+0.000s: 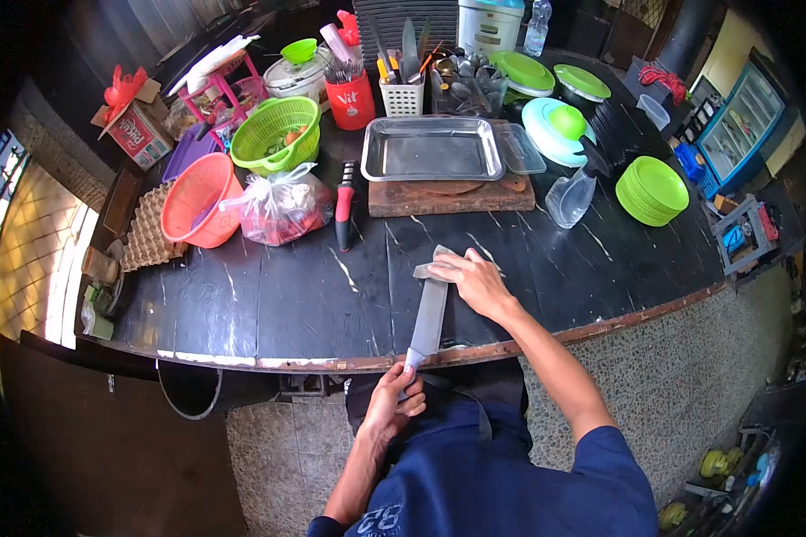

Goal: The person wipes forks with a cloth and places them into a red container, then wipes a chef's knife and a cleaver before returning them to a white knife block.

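Observation:
My left hand (394,403) is closed round the pale handle of a broad-bladed knife (429,315) at the front edge of the black table. The blade points away from me, over the tabletop. Near its far end, my right hand (476,281) presses a small greyish piece of cloth (432,267) against the blade with its fingers. The cloth covers the knife's tip. Beyond my hands, a metal tray (432,150) rests on a wooden board (394,200). A red-and-black handled tool (344,208) lies left of the board.
At the left stand an orange basket (179,199), a green basket (252,134) and a filled plastic bag (282,224). Stacked green plates (652,191) and a clear plastic jug (570,199) are at the right. Behind the tray, upright knives (409,45) fill a white holder (403,100).

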`<state>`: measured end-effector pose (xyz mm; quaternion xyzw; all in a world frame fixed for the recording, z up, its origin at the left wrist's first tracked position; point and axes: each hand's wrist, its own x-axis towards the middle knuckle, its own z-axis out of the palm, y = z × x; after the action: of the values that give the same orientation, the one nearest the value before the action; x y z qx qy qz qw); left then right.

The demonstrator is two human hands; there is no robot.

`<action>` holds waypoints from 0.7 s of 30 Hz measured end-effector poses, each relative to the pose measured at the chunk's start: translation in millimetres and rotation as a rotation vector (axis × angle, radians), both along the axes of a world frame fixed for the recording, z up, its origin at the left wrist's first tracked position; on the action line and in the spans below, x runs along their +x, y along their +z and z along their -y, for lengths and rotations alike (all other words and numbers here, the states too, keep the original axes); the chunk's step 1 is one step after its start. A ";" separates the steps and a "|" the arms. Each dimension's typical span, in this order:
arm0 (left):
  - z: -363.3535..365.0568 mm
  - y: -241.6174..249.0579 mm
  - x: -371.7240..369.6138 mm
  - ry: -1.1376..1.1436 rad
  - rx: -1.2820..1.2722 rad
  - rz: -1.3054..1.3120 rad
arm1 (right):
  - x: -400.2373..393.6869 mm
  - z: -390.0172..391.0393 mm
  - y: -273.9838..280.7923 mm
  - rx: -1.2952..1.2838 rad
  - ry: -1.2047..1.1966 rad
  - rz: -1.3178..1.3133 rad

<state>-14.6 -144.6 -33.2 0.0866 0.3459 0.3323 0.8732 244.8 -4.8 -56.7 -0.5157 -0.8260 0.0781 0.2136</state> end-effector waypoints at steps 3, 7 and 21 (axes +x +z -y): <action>0.2 -3.7 0.9 0.047 -0.032 0.034 | -14.1 1.9 12.4 0.052 -0.033 -0.165; -1.1 -12.9 -0.5 0.072 -0.082 0.088 | -35.0 48.5 55.1 -0.169 0.337 -0.400; -2.0 -10.1 -1.7 0.055 -0.164 0.190 | -13.6 20.0 -5.1 0.057 -0.003 -0.102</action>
<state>-16.3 -142.7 -43.3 -0.0266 0.2900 0.3334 0.8967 231.2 -24.9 -61.8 -0.5062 -0.8151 0.0802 0.2702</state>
